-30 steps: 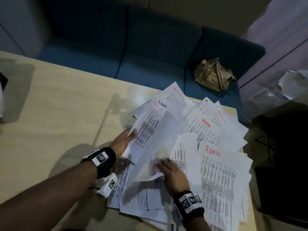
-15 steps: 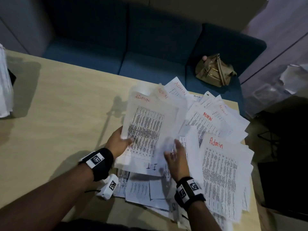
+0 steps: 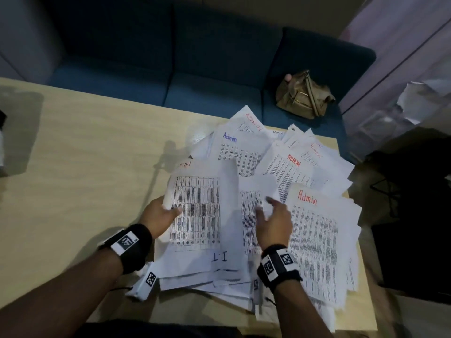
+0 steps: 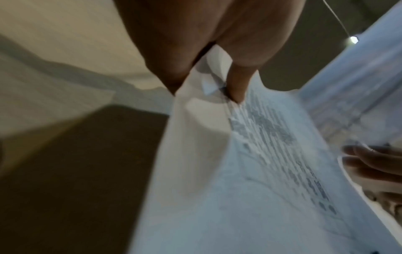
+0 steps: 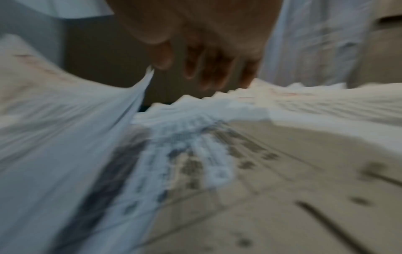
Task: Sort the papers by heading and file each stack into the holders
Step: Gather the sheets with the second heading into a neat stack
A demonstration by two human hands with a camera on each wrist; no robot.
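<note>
A loose pile of printed papers (image 3: 314,240) covers the right end of the table, many headed "Admin" in red or blue. My left hand (image 3: 170,211) grips a few sheets (image 3: 200,211) by their left edge, thumb on top, raised off the pile. The bottom one shows "I.T" upside down. In the left wrist view my left hand (image 4: 206,89) pinches the held sheets (image 4: 239,171) at their edge. My right hand (image 3: 268,211) hovers over the pile beside them, fingers loosely spread and holding nothing. The blurred right wrist view shows my right hand (image 5: 202,72) hanging above the papers (image 5: 217,154).
The light wooden table (image 3: 85,167) has bare surface to the left. A white object (image 3: 1,147) shows at its far left edge. Behind the table runs a blue sofa (image 3: 195,69) with a tan handbag (image 3: 305,96) on it. The pile overhangs the table's right edge.
My left hand has lifted a few sheets off the pile and holds them up. My right hand, flat on the papers before, has come off them and moved right.
</note>
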